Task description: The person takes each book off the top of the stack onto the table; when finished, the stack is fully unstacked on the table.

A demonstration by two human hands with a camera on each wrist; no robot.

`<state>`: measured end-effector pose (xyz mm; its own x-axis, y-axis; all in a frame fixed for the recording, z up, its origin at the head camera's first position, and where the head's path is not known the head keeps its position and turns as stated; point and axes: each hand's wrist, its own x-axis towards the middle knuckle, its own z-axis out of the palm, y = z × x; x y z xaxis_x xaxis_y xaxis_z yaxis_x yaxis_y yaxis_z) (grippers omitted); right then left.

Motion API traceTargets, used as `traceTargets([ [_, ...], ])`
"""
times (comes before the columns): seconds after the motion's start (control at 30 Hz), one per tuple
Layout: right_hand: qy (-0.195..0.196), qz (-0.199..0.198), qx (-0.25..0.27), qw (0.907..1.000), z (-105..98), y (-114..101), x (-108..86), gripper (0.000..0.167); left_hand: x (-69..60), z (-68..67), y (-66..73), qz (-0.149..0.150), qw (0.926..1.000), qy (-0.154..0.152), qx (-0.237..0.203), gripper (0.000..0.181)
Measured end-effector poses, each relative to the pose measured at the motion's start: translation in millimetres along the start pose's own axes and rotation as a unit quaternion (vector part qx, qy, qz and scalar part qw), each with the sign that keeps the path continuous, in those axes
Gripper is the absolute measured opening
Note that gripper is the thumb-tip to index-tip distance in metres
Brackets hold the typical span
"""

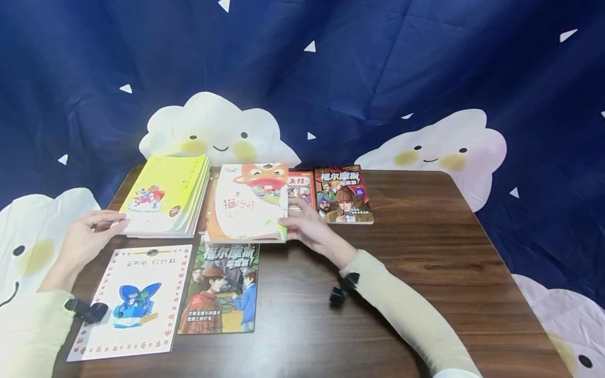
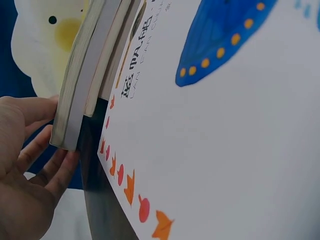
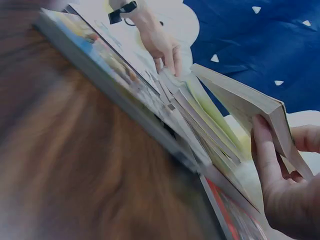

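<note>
The right hand (image 1: pixel 307 226) has its grip closed, thumb against fingers, on the right side of a white picture book (image 1: pixel 246 207) with an orange-red animal on its cover. That book is tilted and held up off the tabletop (image 1: pixel 402 257), just right of the yellow-topped stack (image 1: pixel 163 194). The left hand (image 1: pixel 87 244) has its fingers loosely spread, fingertips touching the stack's near left corner; it lifts nothing.

On the near side of the stack lies the butterfly picture book (image 1: pixel 137 299), flat and single. To the stack's near right is a Sherlock Holmes book (image 1: pixel 219 299), its far end hidden by the held one in the head view. Right of the stack, a red book (image 1: pixel 306 181) is partly covered by the held book, and farther right lies a second Sherlock Holmes book (image 1: pixel 347 197).

The handling looks partway along: several books already sit piled in the stack, while the held book and these four remain outside it.
</note>
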<state>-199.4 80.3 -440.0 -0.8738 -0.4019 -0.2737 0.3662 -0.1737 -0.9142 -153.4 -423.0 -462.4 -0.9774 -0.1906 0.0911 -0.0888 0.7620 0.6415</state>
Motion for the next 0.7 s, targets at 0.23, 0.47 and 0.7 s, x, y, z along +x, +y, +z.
traceTargets([
  [0.23, -0.013, 0.002, -0.020, 0.9997, -42, 6, -60.7, 0.060, 1.4, -3.1, 1.7, -0.018, 0.9998, -0.008, 0.007, 0.055],
  [0.47, -0.023, 0.034, -0.034, 0.9986, -71, 19, -115.7, 0.057, 0.0, 0.6, 3.6, -0.020, 0.9997, -0.011, 0.005, 0.056],
  [0.7, -0.053, 0.057, -0.040, 0.9962, -85, 31, -157.8, 0.057, -1.0, 0.1, 2.8, -0.023, 0.9995, -0.015, 0.013, 0.055],
])
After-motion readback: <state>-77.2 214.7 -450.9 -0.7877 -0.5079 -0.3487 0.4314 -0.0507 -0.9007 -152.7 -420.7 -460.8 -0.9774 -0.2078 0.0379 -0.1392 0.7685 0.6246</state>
